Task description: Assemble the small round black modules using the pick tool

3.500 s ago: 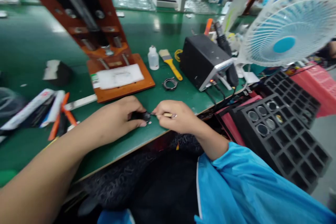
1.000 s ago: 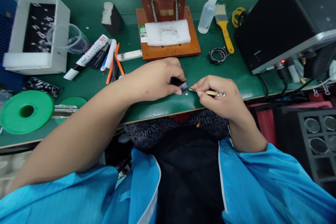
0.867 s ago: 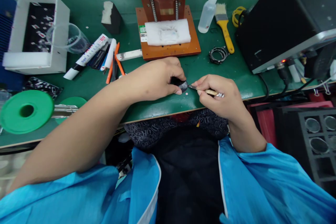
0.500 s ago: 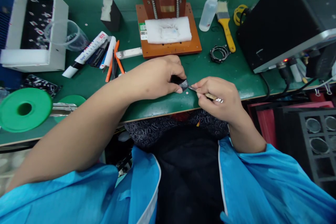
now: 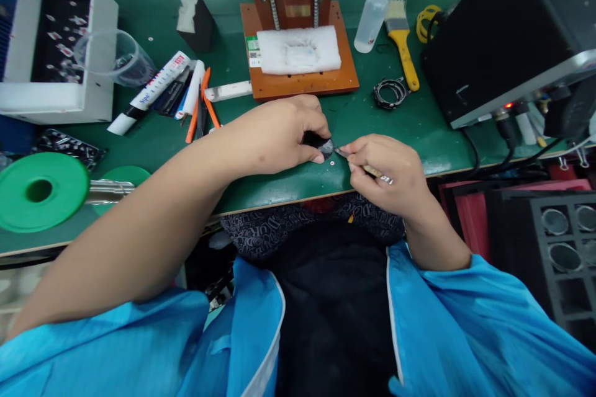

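Near the front of the green table, my left hand [image 5: 298, 133] is closed around a small dark round part [image 5: 327, 147] with a greyish face. Fingers and thumb cover much of it, so its exact kind does not show. My right hand [image 5: 384, 164] pinches a slim pointed metal tool [image 5: 343, 153] with a tan and silvery rear section; whether it is tweezers or a blade I cannot tell. Its tip is at the right edge of the round part. Just below lies a tiny white piece with a red centre [image 5: 332, 163].
Behind my hands stands an orange press [image 5: 305, 84] with white foam on its base. A clear bottle [image 5: 372, 15], a yellow brush [image 5: 403, 53] and a dark metal ring [image 5: 390, 93] lie right of it. Markers [image 5: 156, 90], orange-handled tools [image 5: 193, 121], a plastic cup [image 5: 133, 65] and a green spool [image 5: 60, 192] are left.
Both hands stay almost in place, still holding the round part and the pointed tool. The view has shifted very slightly.
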Demonstrator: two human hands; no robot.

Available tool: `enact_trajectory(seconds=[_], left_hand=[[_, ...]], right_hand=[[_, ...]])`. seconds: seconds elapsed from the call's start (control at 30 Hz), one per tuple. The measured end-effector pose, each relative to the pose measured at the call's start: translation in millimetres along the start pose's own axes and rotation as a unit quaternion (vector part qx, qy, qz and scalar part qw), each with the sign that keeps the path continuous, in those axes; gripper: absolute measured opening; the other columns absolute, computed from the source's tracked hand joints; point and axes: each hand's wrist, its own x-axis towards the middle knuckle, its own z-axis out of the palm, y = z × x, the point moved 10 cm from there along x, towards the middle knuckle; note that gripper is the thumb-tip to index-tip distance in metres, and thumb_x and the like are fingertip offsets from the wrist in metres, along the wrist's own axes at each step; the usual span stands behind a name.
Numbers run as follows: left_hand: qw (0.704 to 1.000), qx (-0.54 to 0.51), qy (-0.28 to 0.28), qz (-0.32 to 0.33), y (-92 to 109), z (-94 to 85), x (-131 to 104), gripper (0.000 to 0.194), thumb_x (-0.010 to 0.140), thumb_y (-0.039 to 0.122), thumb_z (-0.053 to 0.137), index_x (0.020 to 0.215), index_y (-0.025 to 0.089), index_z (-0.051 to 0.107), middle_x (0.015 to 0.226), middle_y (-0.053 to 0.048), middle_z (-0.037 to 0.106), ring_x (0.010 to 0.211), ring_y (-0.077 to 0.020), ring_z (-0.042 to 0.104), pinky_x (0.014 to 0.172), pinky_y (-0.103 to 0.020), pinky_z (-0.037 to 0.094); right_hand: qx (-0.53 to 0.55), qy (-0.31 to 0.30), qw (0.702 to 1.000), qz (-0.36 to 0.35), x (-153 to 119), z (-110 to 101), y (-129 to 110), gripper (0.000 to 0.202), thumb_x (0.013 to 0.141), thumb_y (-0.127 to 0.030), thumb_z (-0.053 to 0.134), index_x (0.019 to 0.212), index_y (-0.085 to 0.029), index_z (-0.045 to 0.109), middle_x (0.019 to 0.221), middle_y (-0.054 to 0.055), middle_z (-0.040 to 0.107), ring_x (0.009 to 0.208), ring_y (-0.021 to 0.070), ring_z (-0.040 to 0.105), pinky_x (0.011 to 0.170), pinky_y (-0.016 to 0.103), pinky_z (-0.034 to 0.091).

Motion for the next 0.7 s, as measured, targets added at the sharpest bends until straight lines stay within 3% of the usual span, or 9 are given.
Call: enact_trajectory(seconds=[0.47, 0.7], left_hand=[[1.0, -0.001, 0.003, -0.002, -0.2, 0.0, -0.4, 0.029, 0.103, 0.034, 0.088, 0.129, 0.025, 0.095, 0.136, -0.008, 0.082, 0.127, -0.0293, 0.082, 0.114, -0.04, 0.064], [1.0, -0.007, 0.003, 0.001, -0.7, 0.1, 0.5, 0.029, 0.102, 0.035, 0.089, 0.13, 0.027, 0.095, 0.135, -0.007, 0.083, 0.125, -0.029, 0.082, 0.111, -0.04, 0.064]], right_hand=[[-0.027, 0.006, 0.999, -0.037, -1.1, 0.8, -5.4, 0.021, 0.104, -0.009, 0.071, 0.1, -0.03, 0.071, 0.113, 0.006, 0.098, 0.107, 0.0298, 0.099, 0.093, 0.044, 0.076], [-0.014, 0.004, 1.0, -0.017, -1.8, 1.9, -1.5, 0.02, 0.101, -0.011, 0.072, 0.098, -0.031, 0.073, 0.112, 0.003, 0.098, 0.107, 0.0296, 0.099, 0.093, 0.045, 0.076]])
